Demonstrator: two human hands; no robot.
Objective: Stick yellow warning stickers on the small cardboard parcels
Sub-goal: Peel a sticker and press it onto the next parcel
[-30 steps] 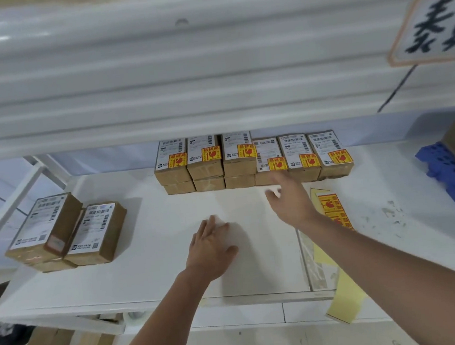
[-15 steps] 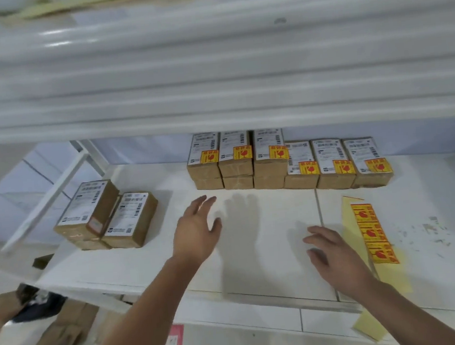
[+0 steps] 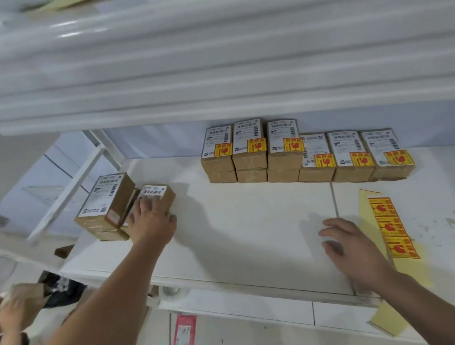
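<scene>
At the lower left of the frame, another person's hands (image 3: 8, 307) were noted, too blurred for their business to be told. At centre left, a stack of parcels (image 3: 104, 203) without yellow stickers was seen on the white shelf (image 3: 253, 225). Just to its right, an unstickered parcel (image 3: 158, 195) was held by the left hand (image 3: 150, 221), with fingers laid over its top and thumb curled against its right side. At upper centre, a row of stickered parcels (image 3: 302, 151) was found along the back. At lower right, the right hand (image 3: 350, 252) was seen with fingers loosely spread, holding nothing, just left of the sticker sheet (image 3: 393, 228), on which three stickers were counted. The step in hand was judged to be the fetching of the next parcel. The next move was judged to call for that parcel to be brought towards the sheet and a sticker peeled.
</scene>
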